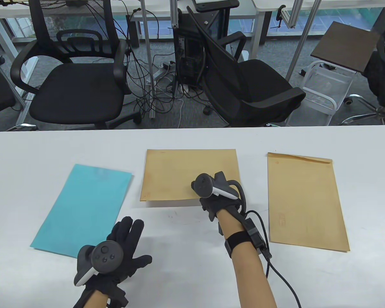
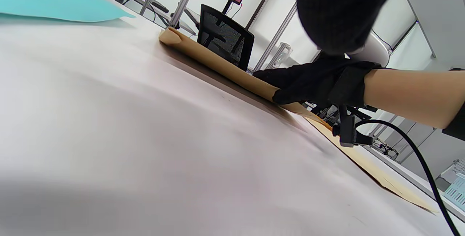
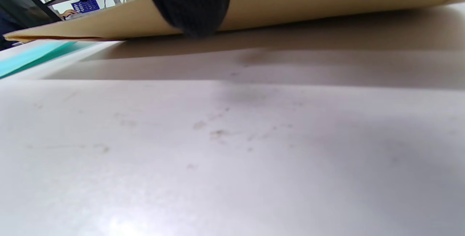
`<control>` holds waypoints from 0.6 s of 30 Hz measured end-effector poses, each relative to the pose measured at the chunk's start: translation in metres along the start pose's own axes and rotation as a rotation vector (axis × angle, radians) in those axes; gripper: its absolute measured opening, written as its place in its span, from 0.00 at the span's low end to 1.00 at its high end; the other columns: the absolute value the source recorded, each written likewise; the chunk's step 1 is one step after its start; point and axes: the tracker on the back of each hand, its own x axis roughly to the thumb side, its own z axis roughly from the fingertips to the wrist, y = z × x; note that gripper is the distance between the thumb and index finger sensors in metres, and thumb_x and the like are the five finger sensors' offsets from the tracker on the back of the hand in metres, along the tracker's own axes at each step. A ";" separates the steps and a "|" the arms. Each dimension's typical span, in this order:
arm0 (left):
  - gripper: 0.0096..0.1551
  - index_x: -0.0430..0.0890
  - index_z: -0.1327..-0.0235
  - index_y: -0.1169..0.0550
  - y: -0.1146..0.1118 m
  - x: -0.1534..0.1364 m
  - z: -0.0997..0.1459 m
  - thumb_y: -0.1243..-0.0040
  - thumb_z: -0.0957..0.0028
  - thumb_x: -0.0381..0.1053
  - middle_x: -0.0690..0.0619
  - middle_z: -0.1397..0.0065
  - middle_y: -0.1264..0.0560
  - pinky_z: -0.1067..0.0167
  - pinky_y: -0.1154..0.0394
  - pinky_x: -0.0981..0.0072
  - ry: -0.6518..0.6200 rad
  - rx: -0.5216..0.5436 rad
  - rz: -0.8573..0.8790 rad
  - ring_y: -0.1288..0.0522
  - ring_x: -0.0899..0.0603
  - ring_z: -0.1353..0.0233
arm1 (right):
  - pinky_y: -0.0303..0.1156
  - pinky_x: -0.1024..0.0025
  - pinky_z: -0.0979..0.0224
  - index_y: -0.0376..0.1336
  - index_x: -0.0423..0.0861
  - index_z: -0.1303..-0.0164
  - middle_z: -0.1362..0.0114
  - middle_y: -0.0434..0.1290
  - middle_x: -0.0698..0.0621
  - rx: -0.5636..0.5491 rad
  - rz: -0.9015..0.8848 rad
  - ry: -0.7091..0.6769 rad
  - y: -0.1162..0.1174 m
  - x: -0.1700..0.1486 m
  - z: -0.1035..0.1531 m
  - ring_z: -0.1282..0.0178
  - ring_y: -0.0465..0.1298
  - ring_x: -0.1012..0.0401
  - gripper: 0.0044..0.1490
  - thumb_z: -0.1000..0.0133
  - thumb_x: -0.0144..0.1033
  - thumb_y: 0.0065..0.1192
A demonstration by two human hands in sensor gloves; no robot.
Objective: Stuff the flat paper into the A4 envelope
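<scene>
Lifting middle envelope edge, apparently pinched by right hand.

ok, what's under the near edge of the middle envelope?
The right hand has lifted the middle envelope's near edge; the right wrist view shows only shadowed bare table in the gap. Further back, the envelope itself covers whatever lies under it.

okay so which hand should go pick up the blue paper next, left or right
Left. The left hand hovers open beside the near corner of the blue paper, while the right hand is busy gripping the middle envelope's near edge, lifting it off the table.
</scene>
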 end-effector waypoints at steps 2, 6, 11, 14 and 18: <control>0.59 0.53 0.15 0.51 0.000 0.000 0.000 0.35 0.54 0.65 0.38 0.13 0.60 0.26 0.51 0.27 0.002 -0.007 -0.001 0.55 0.23 0.16 | 0.53 0.27 0.29 0.48 0.47 0.13 0.14 0.51 0.30 0.010 0.023 -0.002 0.001 0.000 -0.003 0.20 0.53 0.27 0.43 0.39 0.27 0.60; 0.59 0.53 0.15 0.51 0.002 0.000 0.001 0.35 0.55 0.65 0.37 0.13 0.59 0.26 0.51 0.27 0.019 0.003 -0.032 0.54 0.23 0.16 | 0.50 0.26 0.29 0.47 0.47 0.13 0.13 0.47 0.30 0.069 -0.022 0.002 0.003 -0.003 -0.007 0.19 0.49 0.27 0.45 0.40 0.27 0.60; 0.59 0.53 0.15 0.51 0.001 0.000 0.001 0.35 0.55 0.65 0.38 0.13 0.59 0.26 0.51 0.27 0.027 0.003 -0.042 0.55 0.23 0.16 | 0.48 0.24 0.28 0.49 0.46 0.13 0.12 0.44 0.32 0.155 -0.054 0.008 0.007 -0.009 -0.008 0.18 0.45 0.28 0.44 0.41 0.27 0.62; 0.59 0.52 0.15 0.51 -0.001 -0.001 0.000 0.35 0.55 0.65 0.38 0.13 0.59 0.26 0.51 0.27 0.036 -0.014 -0.047 0.55 0.23 0.16 | 0.47 0.24 0.29 0.49 0.46 0.13 0.13 0.43 0.32 0.139 -0.100 -0.001 0.009 -0.012 -0.007 0.18 0.43 0.28 0.45 0.41 0.27 0.63; 0.59 0.52 0.15 0.51 -0.002 -0.001 0.000 0.35 0.55 0.65 0.38 0.13 0.59 0.26 0.51 0.27 0.037 -0.020 -0.049 0.55 0.23 0.16 | 0.42 0.23 0.28 0.47 0.43 0.12 0.12 0.43 0.31 0.064 -0.084 -0.024 0.008 -0.014 0.004 0.17 0.44 0.28 0.49 0.42 0.33 0.65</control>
